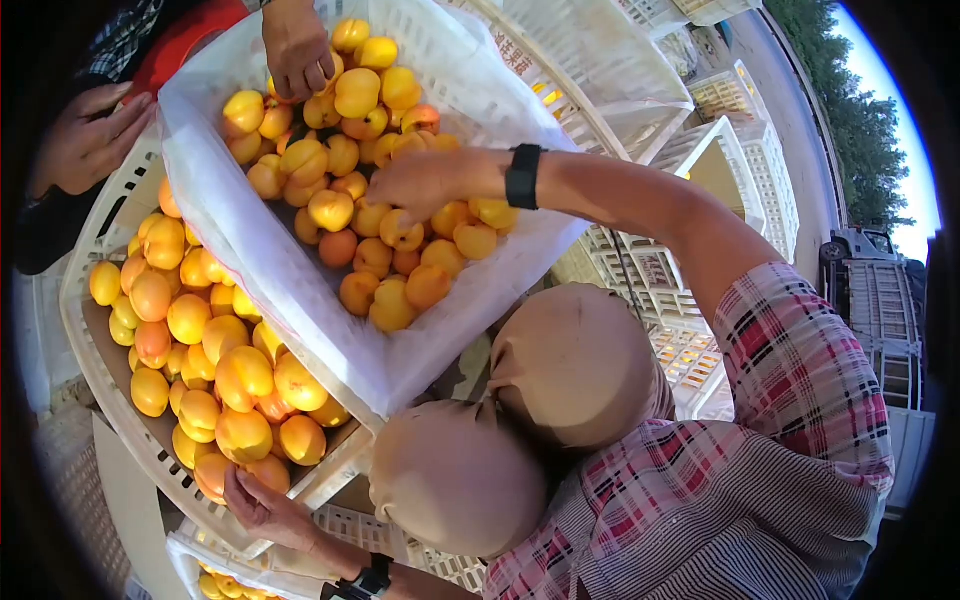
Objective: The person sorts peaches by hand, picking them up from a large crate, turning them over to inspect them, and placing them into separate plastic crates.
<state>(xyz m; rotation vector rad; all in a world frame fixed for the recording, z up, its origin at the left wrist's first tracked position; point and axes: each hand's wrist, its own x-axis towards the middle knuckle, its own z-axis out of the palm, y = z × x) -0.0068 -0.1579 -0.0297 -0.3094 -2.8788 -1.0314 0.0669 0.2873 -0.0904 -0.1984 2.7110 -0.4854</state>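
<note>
At 3 o'clock in my remote head view, a truck stands in the background; at 2 o'clock are stacked white crates. At 11 o'clock, a lined crate, its long axis running from 11 to 5 o'clock, holds yellow-orange fruit. Beside it, at 9 o'clock, an unlined crate is heaped with similar fruit. A co-worker's first hand, at 11 o'clock, dips among the lined crate's contents; the co-worker's second hand, at 10 o'clock, lies outside that crate. The wearer's right hand, also toward 11 o'clock, reaches into the lined crate; its fingertips are obscured, so I cannot tell whether they are spread or closed. The left hand, between 7 and 8 o'clock, curls against the heap's lower end; I cannot tell whether it pinches anything. Smallest are single pieces: the right-hand piece lies just beside that hand, at its 6 o'clock, and the left-hand piece at the left fingertips, toward 10 o'clock. Both look roundish; I distinguish no long axis. The right hand is nearer the lined crate's fruit, the left the unlined crate's.
</note>
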